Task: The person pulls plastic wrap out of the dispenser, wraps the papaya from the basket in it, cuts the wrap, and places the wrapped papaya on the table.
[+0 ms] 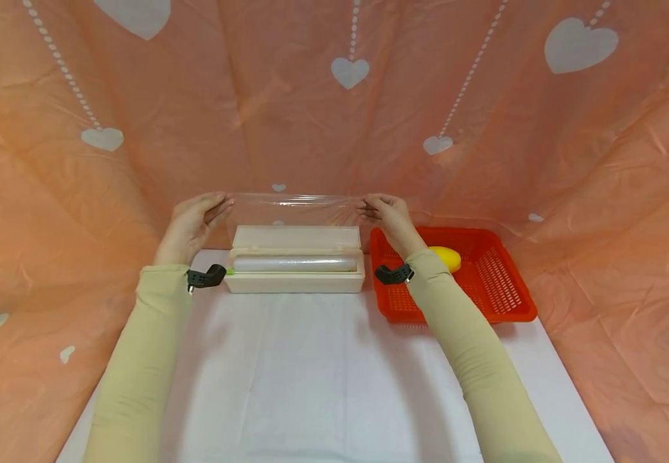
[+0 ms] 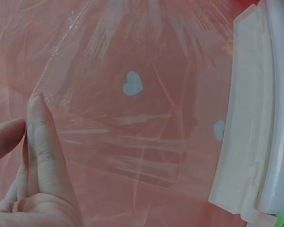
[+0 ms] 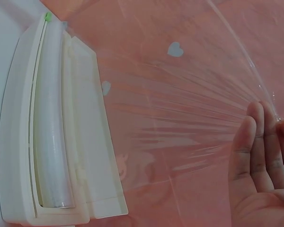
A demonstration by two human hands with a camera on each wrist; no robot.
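A clear sheet of plastic wrap [image 1: 296,209] stretches between both hands, above and behind its dispenser box. My left hand [image 1: 195,222] pinches the sheet's left corner between thumb and fingers. At the opposite corner, my right hand [image 1: 389,215] pinches it the same way. The cream dispenser box [image 1: 295,283] has its lid [image 1: 296,237] tipped back, and a roll of wrap [image 1: 295,263] lies inside. Creases fan out from the fingers [image 3: 258,142] across the film in the right wrist view. A green slider [image 2: 281,219] shows at one end of the box.
To the right of the box stands a red plastic basket [image 1: 502,283] with a yellow oval object [image 1: 447,258] in it, partly behind my right forearm. A white cloth [image 1: 294,386] covers the table. An orange curtain with hearts [image 1: 294,128] hangs behind and on both sides.
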